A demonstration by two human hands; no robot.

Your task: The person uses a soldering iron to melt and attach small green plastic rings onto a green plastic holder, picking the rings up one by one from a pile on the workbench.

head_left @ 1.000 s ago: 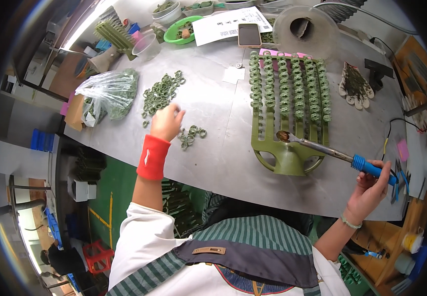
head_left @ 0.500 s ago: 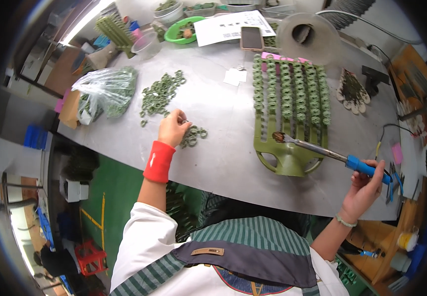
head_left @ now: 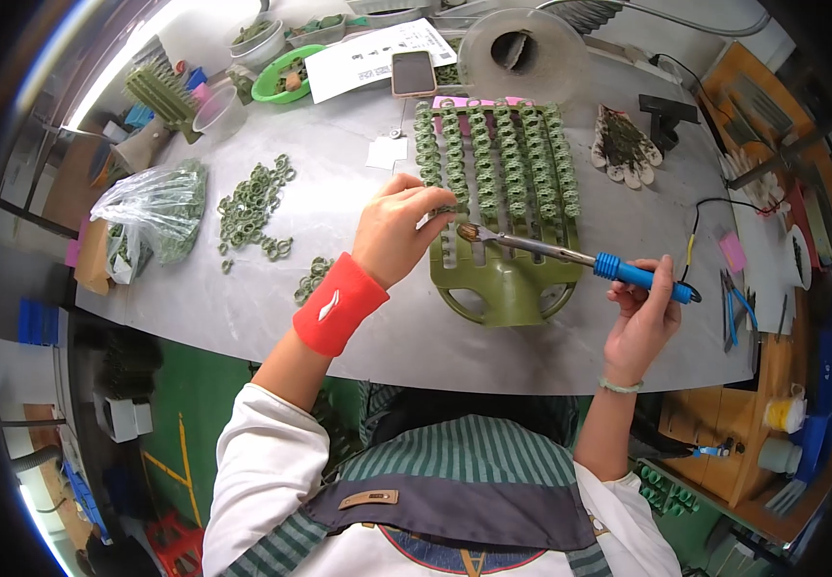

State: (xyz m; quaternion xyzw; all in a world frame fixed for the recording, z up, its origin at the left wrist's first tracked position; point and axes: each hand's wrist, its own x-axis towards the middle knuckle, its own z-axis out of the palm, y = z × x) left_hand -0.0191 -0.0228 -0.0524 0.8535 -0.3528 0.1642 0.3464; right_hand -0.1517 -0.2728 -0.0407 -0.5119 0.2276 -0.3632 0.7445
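Observation:
My left hand (head_left: 399,229) pinches a small green ring-shaped piece (head_left: 448,209), mostly hidden by the fingertips, at the left side of a green slotted frame (head_left: 512,293). Rows of similar openwork rings (head_left: 485,154) cover the frame's bars; its near end has a curved loop on either side. In my right hand (head_left: 643,327) is a soldering iron (head_left: 618,270) with a blue handle and metal shaft. Its brown-stained tip reaches the frame beside my left fingertips; whether it touches the ring is unclear. Loose green rings lie in a large pile (head_left: 252,207) and a smaller one (head_left: 314,279).
A clear bag of green pieces (head_left: 161,212) sits at the left. Along the back are a green bowl (head_left: 286,75), a paper sheet (head_left: 378,62), a phone (head_left: 413,74) and a translucent round container (head_left: 570,72). Stained gloves (head_left: 625,146) and pliers (head_left: 731,313) lie right.
My left hand has moved from the small ring pile rightward to the frame, with a ring in its fingers. The iron's tip now meets it there. The whole view has shifted right.

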